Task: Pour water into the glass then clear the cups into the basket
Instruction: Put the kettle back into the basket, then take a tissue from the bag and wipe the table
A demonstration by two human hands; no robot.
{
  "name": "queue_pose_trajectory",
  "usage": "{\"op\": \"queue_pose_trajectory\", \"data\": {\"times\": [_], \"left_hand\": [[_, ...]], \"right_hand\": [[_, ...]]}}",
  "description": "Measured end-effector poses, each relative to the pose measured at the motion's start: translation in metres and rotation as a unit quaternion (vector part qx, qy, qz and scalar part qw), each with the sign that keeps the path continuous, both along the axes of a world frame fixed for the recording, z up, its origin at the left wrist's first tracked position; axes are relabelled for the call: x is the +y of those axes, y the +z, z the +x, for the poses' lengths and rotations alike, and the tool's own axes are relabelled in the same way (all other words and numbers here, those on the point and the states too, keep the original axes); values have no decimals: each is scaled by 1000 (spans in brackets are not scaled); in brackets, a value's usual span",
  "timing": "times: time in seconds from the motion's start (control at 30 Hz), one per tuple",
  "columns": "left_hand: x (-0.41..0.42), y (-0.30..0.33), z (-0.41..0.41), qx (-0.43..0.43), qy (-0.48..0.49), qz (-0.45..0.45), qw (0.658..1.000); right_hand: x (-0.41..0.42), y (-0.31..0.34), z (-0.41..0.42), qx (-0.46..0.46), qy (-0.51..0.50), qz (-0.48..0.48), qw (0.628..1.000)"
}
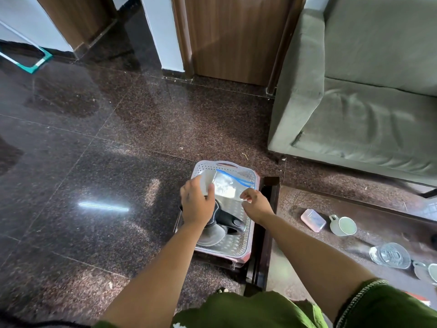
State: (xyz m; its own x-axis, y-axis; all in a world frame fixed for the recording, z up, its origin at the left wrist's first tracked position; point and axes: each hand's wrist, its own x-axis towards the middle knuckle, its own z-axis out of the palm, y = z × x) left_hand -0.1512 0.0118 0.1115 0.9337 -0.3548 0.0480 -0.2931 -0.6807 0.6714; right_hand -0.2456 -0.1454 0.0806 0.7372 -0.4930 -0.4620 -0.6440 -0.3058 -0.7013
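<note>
A white perforated basket (248, 235) sits on the floor beside a low glass-top table (295, 263). Inside it lie a steel kettle (212, 235) with a black handle and a clear zip bag (230, 184) with a blue seal. My left hand (196, 205) grips a white cup (208, 183) over the basket's far end. My right hand (256, 204) pinches the near edge of the zip bag. On the table stand a white mug (343, 226), a clear glass (389, 255) and, at the right edge, another cup (425, 272), partly cut off.
A pink case (313, 220) lies on the table near the mug. A grey-green sofa (366, 110) stands at the right, wooden doors (236, 39) at the back. Dark polished floor (94, 174) spreads to the left. A teal-framed object (35, 65) leans at the far left.
</note>
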Motion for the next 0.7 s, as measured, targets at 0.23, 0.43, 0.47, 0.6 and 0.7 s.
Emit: {"op": "queue_pose_trajectory", "data": {"times": [0.23,0.43,0.47,0.6,0.7], "left_hand": [[-59,-11,0,-13,-224,162,961],[-86,-37,18,19,-224,246,943],[-88,-40,22,33,-219,253,942],[-88,-46,27,97,-180,211,956],[-84,-43,24,117,-153,160,968]], "right_hand": [[-31,-32,26,91,94,-159,979],[-48,-77,43,217,308,-286,881],[-49,-85,44,227,310,-291,876],[-50,-94,49,163,256,-330,894],[-47,-76,53,52,183,-304,934]]}}
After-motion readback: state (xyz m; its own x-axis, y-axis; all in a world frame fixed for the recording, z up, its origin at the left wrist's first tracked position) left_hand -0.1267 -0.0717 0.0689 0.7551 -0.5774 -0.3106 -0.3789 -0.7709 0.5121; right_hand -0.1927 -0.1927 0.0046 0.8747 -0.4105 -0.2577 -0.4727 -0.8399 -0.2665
